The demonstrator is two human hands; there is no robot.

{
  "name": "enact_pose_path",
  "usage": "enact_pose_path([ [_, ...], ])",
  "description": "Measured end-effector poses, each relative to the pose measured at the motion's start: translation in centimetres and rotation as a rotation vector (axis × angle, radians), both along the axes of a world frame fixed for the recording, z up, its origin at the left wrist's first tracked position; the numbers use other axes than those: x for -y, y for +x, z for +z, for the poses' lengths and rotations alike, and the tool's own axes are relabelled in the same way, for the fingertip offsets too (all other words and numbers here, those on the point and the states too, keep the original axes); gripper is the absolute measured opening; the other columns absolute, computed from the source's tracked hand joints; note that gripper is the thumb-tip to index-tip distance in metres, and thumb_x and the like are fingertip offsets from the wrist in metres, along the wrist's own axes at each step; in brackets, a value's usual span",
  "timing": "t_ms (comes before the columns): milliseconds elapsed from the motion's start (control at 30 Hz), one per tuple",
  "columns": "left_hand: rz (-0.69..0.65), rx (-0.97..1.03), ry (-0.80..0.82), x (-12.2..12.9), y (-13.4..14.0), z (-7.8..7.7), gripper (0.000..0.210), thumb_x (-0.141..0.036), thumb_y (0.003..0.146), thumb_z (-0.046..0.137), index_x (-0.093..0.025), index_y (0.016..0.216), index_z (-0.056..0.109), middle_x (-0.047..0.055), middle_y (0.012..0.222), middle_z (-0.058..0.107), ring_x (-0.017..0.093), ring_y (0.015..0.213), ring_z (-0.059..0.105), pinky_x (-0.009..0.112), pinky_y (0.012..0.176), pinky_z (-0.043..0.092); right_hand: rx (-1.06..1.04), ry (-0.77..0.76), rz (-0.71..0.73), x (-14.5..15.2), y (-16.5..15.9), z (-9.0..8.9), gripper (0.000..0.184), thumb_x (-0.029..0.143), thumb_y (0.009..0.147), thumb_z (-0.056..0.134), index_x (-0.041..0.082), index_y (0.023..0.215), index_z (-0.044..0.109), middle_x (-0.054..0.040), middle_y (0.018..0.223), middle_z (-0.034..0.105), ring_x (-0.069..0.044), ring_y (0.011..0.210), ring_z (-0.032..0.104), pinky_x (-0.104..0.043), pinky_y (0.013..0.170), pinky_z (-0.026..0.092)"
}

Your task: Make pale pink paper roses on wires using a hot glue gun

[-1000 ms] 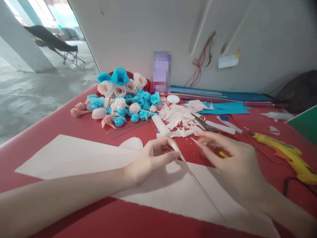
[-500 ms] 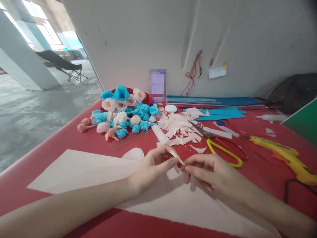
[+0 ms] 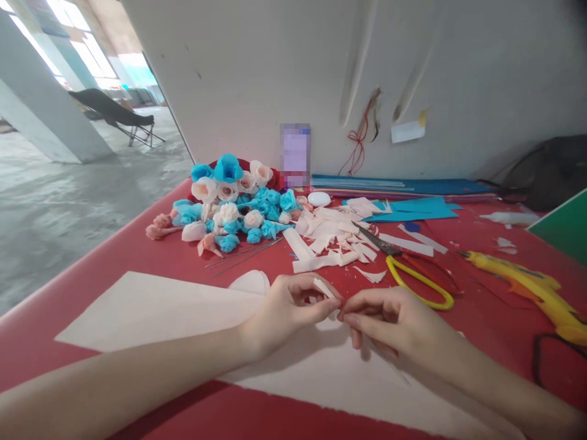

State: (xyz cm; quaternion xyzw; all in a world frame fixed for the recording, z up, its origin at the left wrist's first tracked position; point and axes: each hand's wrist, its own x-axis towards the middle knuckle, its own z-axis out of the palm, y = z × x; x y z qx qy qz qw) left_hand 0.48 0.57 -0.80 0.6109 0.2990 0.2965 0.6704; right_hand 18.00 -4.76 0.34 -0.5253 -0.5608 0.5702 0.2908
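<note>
My left hand (image 3: pixel 298 308) pinches a small rolled strip of pale crepe paper (image 3: pixel 323 288) between thumb and fingers. At the lower end of the roll, my right hand (image 3: pixel 387 315) is closed with thumb and fingertips together, almost touching the left thumb. A thin wire (image 3: pixel 403 376) runs from beneath the right hand towards the lower right; its upper end is hidden by the fingers. Under both hands lies a large pale paper sheet (image 3: pixel 156 311). Rounded pale paper pieces (image 3: pixel 251 282) rest at its back edge.
Blue, white and pink paper flowers (image 3: pixel 229 211) are heaped at the back left. Pale scraps (image 3: pixel 328 229) lie beside scissors with yellow and red handles (image 3: pixel 419 281). A yellow glue gun (image 3: pixel 518 275) is at the right, blue paper (image 3: pixel 413 209) behind. A grey panel (image 3: pixel 257 79) borders the red table (image 3: pixel 114 253).
The fingers of both hands have closed in around the lower end of the paper roll, and less of the wire shows. The camera view has shifted slightly.
</note>
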Motion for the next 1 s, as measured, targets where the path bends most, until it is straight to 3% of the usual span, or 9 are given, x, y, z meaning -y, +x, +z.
enact_pose_path([
  [267, -0.005, -0.034, 0.026, -0.1, 0.3, -0.3, 0.012, -0.023, 0.074, 0.062, -0.013, 0.078, 0.057, 0.0, 0.073, 0.059, 0.01, 0.07, 0.056, 0.022, 0.067, 0.045, -0.029, 0.048, -0.041, 0.0, 0.0, 0.1, 0.019, 0.031, 0.083, 0.053, 0.015, 0.079, 0.06, -0.0016, 0.064, 0.06, -0.002, 0.038, 0.038, -0.012, 0.038, 0.032],
  [433, 0.123, -0.171, 0.16, 0.3, 0.3, 0.1, 0.025, -0.033, 0.086, 0.042, -0.014, 0.071, 0.05, 0.0, 0.068, 0.054, 0.009, 0.065, 0.051, 0.021, 0.064, 0.043, 0.007, 0.255, -0.259, -0.6, 1.1, 0.8, 0.025, 0.037, 0.087, 0.048, 0.017, 0.077, 0.058, -0.0004, 0.061, 0.057, -0.005, 0.041, 0.041, -0.016, 0.04, 0.033],
  [533, 0.16, -0.276, 0.299, 0.3, 0.0, 0.6, 0.037, -0.034, 0.091, 0.031, -0.015, 0.062, 0.044, -0.001, 0.06, 0.047, 0.009, 0.061, 0.047, 0.022, 0.061, 0.041, 0.122, 0.511, -0.468, -1.3, 2.2, 1.0, 0.02, 0.036, 0.085, 0.054, 0.02, 0.077, 0.062, -0.0005, 0.077, 0.058, -0.01, 0.066, 0.053, -0.021, 0.062, 0.044],
  [600, 0.145, -0.328, 0.414, -0.2, -0.2, 1.1, 0.032, -0.03, 0.091, 0.03, -0.015, 0.069, 0.048, 0.0, 0.067, 0.051, 0.01, 0.064, 0.048, 0.022, 0.061, 0.041, 0.2, 0.717, -0.602, -1.7, 2.9, 1.2, 0.01, 0.033, 0.079, 0.061, 0.023, 0.077, 0.064, 0.0003, 0.099, 0.054, -0.015, 0.093, 0.051, -0.026, 0.088, 0.038],
  [667, 0.116, -0.381, 0.545, -1.1, -0.5, 1.6, 0.02, -0.023, 0.088, 0.035, -0.015, 0.085, 0.053, 0.003, 0.078, 0.056, 0.013, 0.073, 0.05, 0.024, 0.065, 0.042, 0.249, 0.834, -0.66, -2.0, 3.3, 1.4, 0.006, 0.03, 0.075, 0.065, 0.024, 0.075, 0.065, 0.0013, 0.107, 0.05, -0.018, 0.105, 0.045, -0.03, 0.098, 0.03],
  [733, 0.059, -0.436, 0.703, -2.3, -0.8, 2.0, 0.017, -0.016, 0.083, 0.043, -0.015, 0.084, 0.06, 0.005, 0.085, 0.059, 0.017, 0.086, 0.049, 0.03, 0.08, 0.039, 0.263, 0.83, -0.642, -2.0, 3.4, 1.7, 0.007, 0.03, 0.074, 0.065, 0.024, 0.073, 0.067, 0.0004, 0.102, 0.053, -0.02, 0.101, 0.047, -0.033, 0.097, 0.031],
  [833, -0.122, -0.517, 0.869, -3.6, -1.2, 2.0, 0.02, -0.014, 0.078, 0.05, -0.019, 0.088, 0.067, 0.005, 0.091, 0.062, 0.019, 0.091, 0.049, 0.032, 0.085, 0.038, 0.205, 0.722, -0.595, -1.8, 3.3, 2.0, 0.009, 0.031, 0.075, 0.065, 0.022, 0.073, 0.068, -0.001, 0.096, 0.059, -0.02, 0.1, 0.051, -0.032, 0.094, 0.036],
  [933, -0.213, -0.582, 0.967, -4.0, -1.3, 1.4, 0.02, -0.02, 0.077, 0.055, -0.022, 0.092, 0.068, 0.006, 0.098, 0.062, 0.02, 0.093, 0.05, 0.034, 0.086, 0.038, 0.047, 0.506, -0.54, -1.6, 3.1, 2.0, 0.017, 0.038, 0.079, 0.063, 0.022, 0.084, 0.066, -0.0026, 0.087, 0.063, -0.017, 0.082, 0.06, -0.026, 0.073, 0.048],
  [1000, -0.224, -0.607, 1.011, -4.0, -1.3, 1.1, 0.017, -0.022, 0.079, 0.055, -0.022, 0.088, 0.069, 0.005, 0.099, 0.062, 0.02, 0.094, 0.05, 0.035, 0.088, 0.037, -0.075, 0.351, -0.487, -1.6, 3.0, 2.0, 0.021, 0.041, 0.081, 0.059, 0.021, 0.085, 0.064, -0.002, 0.079, 0.064, -0.013, 0.071, 0.06, -0.02, 0.06, 0.049],
])
